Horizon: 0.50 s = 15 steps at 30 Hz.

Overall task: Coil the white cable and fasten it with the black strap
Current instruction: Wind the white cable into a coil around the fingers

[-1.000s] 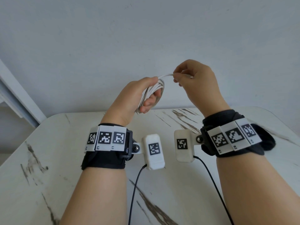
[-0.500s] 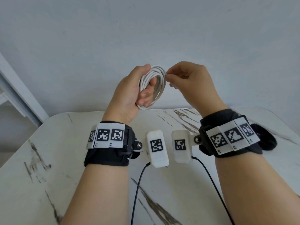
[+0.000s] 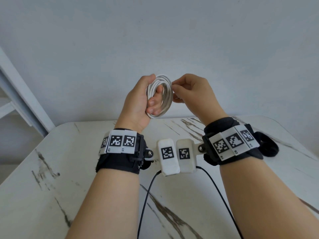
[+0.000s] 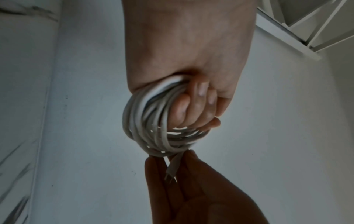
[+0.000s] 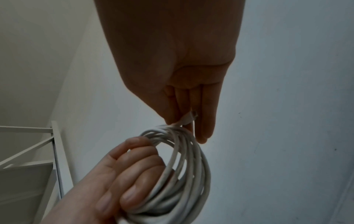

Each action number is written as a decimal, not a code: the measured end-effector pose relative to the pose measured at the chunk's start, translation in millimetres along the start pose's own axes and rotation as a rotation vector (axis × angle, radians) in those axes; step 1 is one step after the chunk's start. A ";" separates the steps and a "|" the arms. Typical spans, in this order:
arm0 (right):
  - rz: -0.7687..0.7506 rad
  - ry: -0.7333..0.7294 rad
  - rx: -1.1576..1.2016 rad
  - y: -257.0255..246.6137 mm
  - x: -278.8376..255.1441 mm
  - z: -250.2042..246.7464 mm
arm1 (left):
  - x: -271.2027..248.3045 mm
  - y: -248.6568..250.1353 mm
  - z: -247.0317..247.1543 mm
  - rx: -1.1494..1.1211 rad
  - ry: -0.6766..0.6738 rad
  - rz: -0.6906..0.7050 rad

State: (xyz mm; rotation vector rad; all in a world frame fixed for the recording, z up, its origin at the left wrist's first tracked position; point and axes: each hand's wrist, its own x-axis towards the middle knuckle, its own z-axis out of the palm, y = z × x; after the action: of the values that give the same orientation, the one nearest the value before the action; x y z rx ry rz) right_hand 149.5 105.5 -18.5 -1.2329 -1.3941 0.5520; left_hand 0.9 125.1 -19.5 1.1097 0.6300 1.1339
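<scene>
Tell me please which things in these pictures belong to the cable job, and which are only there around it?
Belong to the job:
- white cable, coiled
- left hand, gripping the coil
- right hand, pinching the cable's plug end
- black strap: not visible

Only around:
- marble table
- white frame by the wall
- wrist cameras' black leads

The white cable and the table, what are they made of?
The white cable looks like smooth, matte plastic or rubber: it bends into round loops in the left hand. The table looks like polished marble or an imitation: white with dark veins.
</scene>
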 end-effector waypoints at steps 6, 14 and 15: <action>0.046 -0.082 -0.046 -14.4 -21.4 -3.2 | -19.2 3.1 10.4 -0.091 0.028 0.008; 0.083 -0.150 -0.093 -34.5 -48.9 -23.0 | -47.4 10.6 27.3 -0.228 -0.015 -0.093; 0.089 -0.152 -0.077 -36.8 -51.5 -24.3 | -49.7 10.9 29.2 -0.244 -0.019 -0.104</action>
State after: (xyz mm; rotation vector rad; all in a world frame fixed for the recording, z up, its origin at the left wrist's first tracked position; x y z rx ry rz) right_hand 149.0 39.7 -2.3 -1.3423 -1.5052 0.6704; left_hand 4.5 68.4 -5.0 0.8685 0.5130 1.0775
